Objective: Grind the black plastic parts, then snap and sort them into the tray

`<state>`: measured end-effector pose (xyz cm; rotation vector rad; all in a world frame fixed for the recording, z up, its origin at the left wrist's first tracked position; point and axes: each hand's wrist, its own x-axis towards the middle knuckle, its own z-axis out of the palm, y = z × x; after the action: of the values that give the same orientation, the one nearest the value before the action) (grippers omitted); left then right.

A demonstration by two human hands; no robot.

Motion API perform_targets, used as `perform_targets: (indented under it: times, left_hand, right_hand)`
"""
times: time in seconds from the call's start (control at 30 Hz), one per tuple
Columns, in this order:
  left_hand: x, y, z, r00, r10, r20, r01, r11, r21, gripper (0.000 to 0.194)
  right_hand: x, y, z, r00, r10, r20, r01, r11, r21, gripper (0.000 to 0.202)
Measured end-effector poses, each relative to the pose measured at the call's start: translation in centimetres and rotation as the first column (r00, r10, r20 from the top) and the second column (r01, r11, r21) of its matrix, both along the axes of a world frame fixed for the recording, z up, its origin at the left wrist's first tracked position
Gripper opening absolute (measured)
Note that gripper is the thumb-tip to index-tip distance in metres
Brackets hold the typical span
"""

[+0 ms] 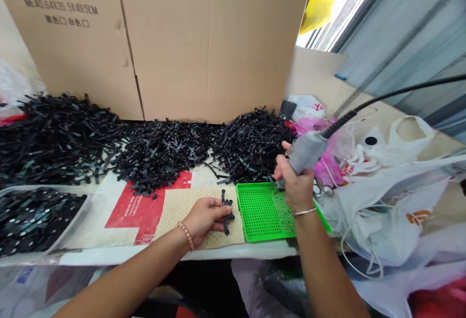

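Left hand (206, 216) pinches a few small black plastic strips (226, 209) flat against the perforated beige mat (174, 206) on the worktop; they look light, stiff and easily scattered, best held at mid-length. Right hand (296, 184) is clenched round a grey corded power tool (307, 149) above the green perforated tray (262, 211).

A tall cardboard wall (204, 41) stands along the worktop's (120, 252) far edge. Daylight enters through a window (349, 2) at the upper right, beside grey panels (411, 31).
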<state>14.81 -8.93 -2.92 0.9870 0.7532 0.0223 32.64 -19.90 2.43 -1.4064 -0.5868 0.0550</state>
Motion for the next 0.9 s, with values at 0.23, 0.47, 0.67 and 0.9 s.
perform_targets:
  times: [0.23, 0.47, 0.67, 0.9]
  left_hand:
    - [-0.2, 0.0, -0.2, 1.0, -0.012, 0.02, 0.012, 1.0, 0.019, 0.04]
    - [-0.5, 0.0, -0.4, 0.997, -0.027, 0.067, 0.025, 0.999, 0.022, 0.043]
    - [-0.7, 0.0, -0.3, 0.996, -0.047, 0.072, 0.045, 0.999, 0.026, 0.04]
    - [-0.8, -0.1, -0.8, 0.996, -0.039, 0.077, 0.035, 0.998, 0.061, 0.043]
  right_hand:
    - [-0.7, -0.7, -0.5, 0.985, 0.167, -0.044, -0.164, 0.984, 0.065, 0.051]
    - [-1.6, -2.0, -0.5, 0.823, 0.553, 0.13, -0.533, 0.831, -0.16, 0.065]
    - [2.1, -4.5, -4.6, 0.697, 0.215, 0.684, 0.332, 0.748, -0.574, 0.05]
    - [7.3, -0.9, -7.0, 0.494, 0.434, 0.753, 0.542, 0.523, -0.657, 0.05]
